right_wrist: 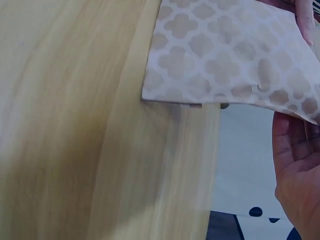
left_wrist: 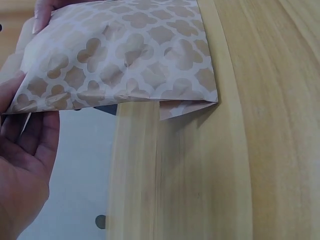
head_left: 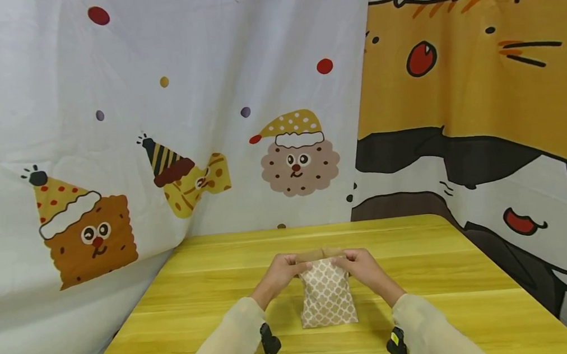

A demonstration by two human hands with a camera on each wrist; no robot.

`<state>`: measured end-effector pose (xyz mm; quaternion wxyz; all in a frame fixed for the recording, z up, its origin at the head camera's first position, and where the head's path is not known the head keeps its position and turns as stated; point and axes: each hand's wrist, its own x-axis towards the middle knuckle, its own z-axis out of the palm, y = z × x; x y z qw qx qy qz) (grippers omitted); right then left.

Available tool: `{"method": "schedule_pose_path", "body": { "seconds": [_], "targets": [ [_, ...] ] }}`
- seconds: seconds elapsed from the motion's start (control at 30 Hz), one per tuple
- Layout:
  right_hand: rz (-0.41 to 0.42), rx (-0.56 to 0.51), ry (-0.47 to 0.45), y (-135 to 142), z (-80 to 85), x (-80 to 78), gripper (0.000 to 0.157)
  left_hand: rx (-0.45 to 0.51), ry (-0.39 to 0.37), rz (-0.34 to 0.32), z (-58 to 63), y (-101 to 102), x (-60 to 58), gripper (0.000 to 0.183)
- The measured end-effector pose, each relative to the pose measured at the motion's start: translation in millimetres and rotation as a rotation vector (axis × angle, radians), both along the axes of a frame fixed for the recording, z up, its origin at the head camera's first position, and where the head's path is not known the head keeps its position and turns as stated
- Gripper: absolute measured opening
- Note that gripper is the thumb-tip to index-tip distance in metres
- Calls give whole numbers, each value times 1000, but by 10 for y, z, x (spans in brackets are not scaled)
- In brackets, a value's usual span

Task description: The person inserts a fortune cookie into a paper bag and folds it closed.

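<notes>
A tan paper bag (head_left: 327, 294) with a white lattice pattern stands on the wooden table, its bottom edge toward me. At its upper left corner my left hand (head_left: 283, 271) pinches the paper, thumb in front and fingers behind. My right hand (head_left: 364, 268) grips the upper right corner the same way. Plain brown paper shows above the thumbs at the bag's top. In the left wrist view, the left hand (left_wrist: 25, 165) holds the bag (left_wrist: 135, 55) by its side edge, and a folded flap shows under its base. The right wrist view has the right hand (right_wrist: 300, 165) at the opposite edge.
The yellow wood-grain table (head_left: 201, 330) spreads around the bag. Behind it hangs a white cloth (head_left: 192, 55) printed with cartoon snacks, and a cloth with large cartoon cats (head_left: 468, 88) hangs at the right. Black wrist cameras (head_left: 269, 340) sit by both sleeves.
</notes>
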<state>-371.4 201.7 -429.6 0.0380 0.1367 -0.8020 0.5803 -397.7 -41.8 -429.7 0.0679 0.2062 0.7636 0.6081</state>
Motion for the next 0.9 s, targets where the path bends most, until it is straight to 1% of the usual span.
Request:
{"method": "schedule_pose_path", "body": {
  "seconds": [0.03, 0.1, 0.2, 0.27, 0.3, 0.4, 0.53, 0.63, 0.7, 0.77, 0.9],
  "targets": [
    [4, 10, 3, 7, 4, -5, 45, -2, 9, 1, 3, -2, -1, 23],
    [2, 18, 17, 22, 10, -15, 33, -2, 35, -6, 8, -5, -4, 28],
    [-3, 20, 41, 44, 8, -28, 18, 17, 66, -25, 20, -4, -9, 22],
    [5, -3, 43, 52, 4, -32, 19, 32, 76, -33, 16, -8, -16, 16],
    [11, -11, 41, 52, 1, -33, 20, 39, 80, -35, 12, -9, -22, 15],
    [19, -40, 30, 47, -8, -34, 20, 50, 89, -38, -10, -13, -32, 21],
    [-7, -65, 24, 37, -28, -35, 19, 39, 83, -46, -32, -6, -16, 25],
    [-22, -61, 22, 36, -46, -37, 18, -9, 75, -25, -38, 12, 11, 23],
    [-16, -53, 15, 40, -52, -34, 18, -58, 74, 3, -38, 32, 31, 18],
    [-4, -65, 2, 42, -45, -27, 23, -95, 90, 34, -35, 55, 48, 12],
    [8, -79, -30, 22, 20, -21, 36, -93, 144, 70, 2, 104, 79, 10]
  ]
}}
